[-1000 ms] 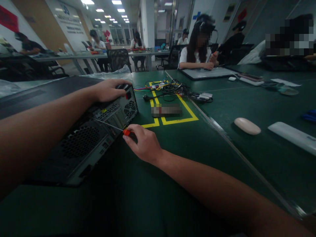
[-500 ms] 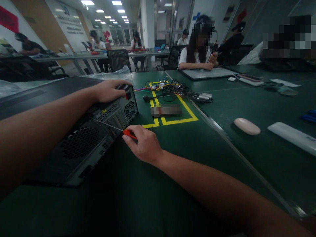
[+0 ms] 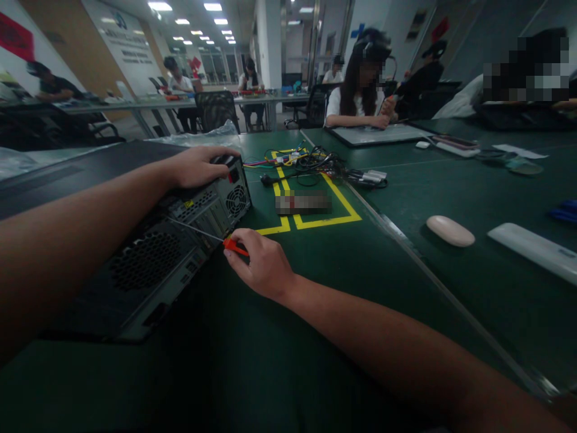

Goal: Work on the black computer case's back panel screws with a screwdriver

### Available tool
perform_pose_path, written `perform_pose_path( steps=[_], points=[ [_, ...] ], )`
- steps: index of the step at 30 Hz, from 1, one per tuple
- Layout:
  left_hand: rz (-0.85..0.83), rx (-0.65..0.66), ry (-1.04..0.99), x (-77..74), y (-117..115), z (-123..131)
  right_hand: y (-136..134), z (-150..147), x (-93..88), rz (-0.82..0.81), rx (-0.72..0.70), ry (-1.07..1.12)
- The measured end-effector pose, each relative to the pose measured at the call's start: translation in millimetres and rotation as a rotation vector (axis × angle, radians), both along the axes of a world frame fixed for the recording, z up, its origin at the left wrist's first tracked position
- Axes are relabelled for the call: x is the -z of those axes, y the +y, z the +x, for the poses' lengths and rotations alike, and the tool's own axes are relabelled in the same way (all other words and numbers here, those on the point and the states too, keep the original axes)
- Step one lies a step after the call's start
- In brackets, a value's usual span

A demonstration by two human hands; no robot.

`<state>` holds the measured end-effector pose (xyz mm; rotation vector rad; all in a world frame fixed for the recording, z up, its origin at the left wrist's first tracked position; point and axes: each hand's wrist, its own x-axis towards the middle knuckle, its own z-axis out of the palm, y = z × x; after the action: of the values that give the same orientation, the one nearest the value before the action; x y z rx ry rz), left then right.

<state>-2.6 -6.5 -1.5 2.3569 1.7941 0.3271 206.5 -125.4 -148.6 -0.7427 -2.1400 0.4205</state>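
A black desktop computer case [image 3: 148, 264] lies on its side on the green table, its rear panel with fan grille [image 3: 237, 199] facing me. My left hand [image 3: 198, 166] rests on the case's top far corner, fingers curled over the edge. My right hand [image 3: 259, 264] is closed on the red handle of a screwdriver [image 3: 232, 243]. Its thin metal shaft runs up and left to the rear panel.
A yellow-taped rectangle [image 3: 315, 201] with a tangle of cables [image 3: 315, 162] lies beyond the case. A white mouse [image 3: 449, 231] and a white keyboard [image 3: 534, 251] sit to the right. A person [image 3: 365, 84] works at the far side; others sit at distant tables.
Almost nothing has changed; my right hand has shifted slightly on the screwdriver handle, and my left hand stays on the case.
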Motion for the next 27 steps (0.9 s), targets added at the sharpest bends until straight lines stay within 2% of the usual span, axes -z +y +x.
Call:
perform_pose_path(
  steps=[15,27],
  points=[
    [-0.006,-0.014,-0.021,0.2,0.6,1.4,-0.8,0.6,-1.1,-0.009,0.022,-0.011],
    [-0.027,-0.013,-0.013,-6.0,-9.9,9.3,-0.5,0.6,-1.4,-0.007,0.020,-0.008]
  ],
)
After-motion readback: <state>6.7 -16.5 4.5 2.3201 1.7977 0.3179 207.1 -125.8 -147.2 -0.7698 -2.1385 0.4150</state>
